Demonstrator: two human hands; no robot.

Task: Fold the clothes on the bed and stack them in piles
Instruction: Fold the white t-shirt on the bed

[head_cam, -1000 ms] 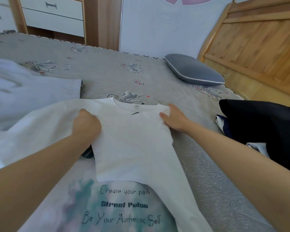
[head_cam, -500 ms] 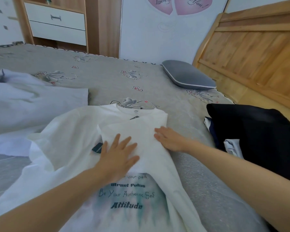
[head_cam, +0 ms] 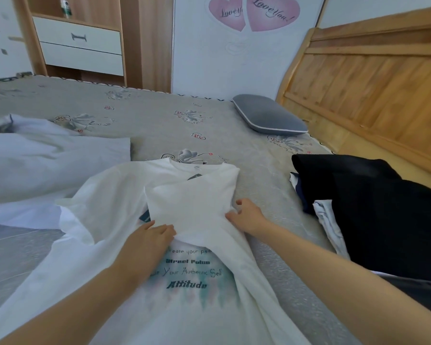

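Note:
A white T-shirt [head_cam: 115, 195] with dark printed lettering lies face up on the grey bed [head_cam: 159, 120] in front of me. Its right side and sleeve are folded over the chest as a flap [head_cam: 192, 202]. My left hand [head_cam: 144, 245] holds the flap's lower edge, with the fingertips tucked under the cloth. My right hand [head_cam: 246, 216] pinches the shirt's folded right edge, fingers curled and thumb up. The left sleeve lies spread out and loose.
A pale blue-white garment [head_cam: 35, 165] lies spread at the left. A pile of black clothes [head_cam: 373, 207] with some white cloth beneath sits at the right. A grey pillow [head_cam: 269, 115] rests by the wooden headboard [head_cam: 373, 90]; drawers [head_cam: 77, 46] stand beyond the bed.
Both hands have slid back toward me over the folded flap. They went from pressing flat on it to taking hold of its lower and right edges.

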